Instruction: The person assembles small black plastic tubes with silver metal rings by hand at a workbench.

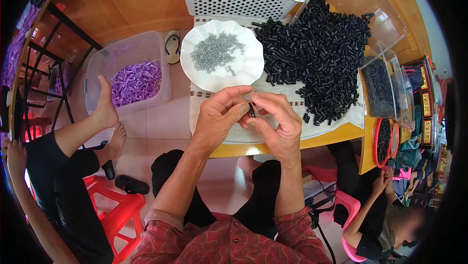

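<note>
Between my two hands, above the front edge of the table, is a small black plastic part (251, 110), roughly tube-shaped. The thumb and fingers of my left hand (222, 112) pinch it from the left. My right hand (278, 122) closes on it from the other side, thumb below and fingers above. Just beyond my fingers stands a white scalloped plate (195, 81) with a heap of small clear plastic pieces (217, 51) on it. To its right spreads a large pile of black parts (321, 59) on a pale cloth (214, 127).
A white perforated basket (239, 5) of black parts stands at the back. Clear bins (380, 83) and a red tray (382, 142) sit right. On the floor at left is a tub (163, 83) of purple pieces, near a red stool (117, 210). Other people sit on both sides.
</note>
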